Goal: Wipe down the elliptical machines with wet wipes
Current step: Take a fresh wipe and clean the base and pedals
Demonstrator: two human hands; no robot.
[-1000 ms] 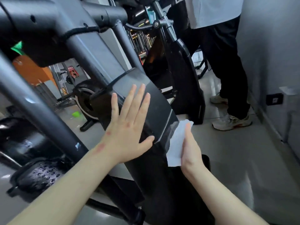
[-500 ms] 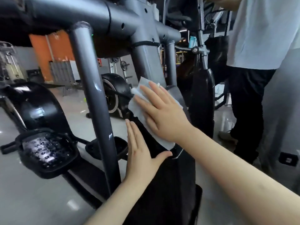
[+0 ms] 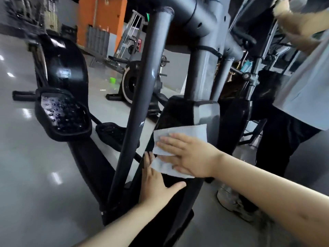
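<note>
the right hand (image 3: 194, 157) lies flat, fingers (image 3: 169, 139) straight, pressing the wet wipe (image 3: 188, 131) on the elliptical's black cover (image 3: 179, 113). the left hand (image 3: 156, 188) lies flat just below it, holding nothing. the cover runs up and down; bare cover shows above the wipe.

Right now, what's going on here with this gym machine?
A person is wiping an elliptical machine. Their right hand presses a white wet wipe flat against the machine's glossy black cover, fingers straight. Their left hand rests open on the same cover just below the wipe, seemingly bracing. The foot pedal to the left is dotted with what look like droplets. A second person in a white shirt stands at the right.
</note>
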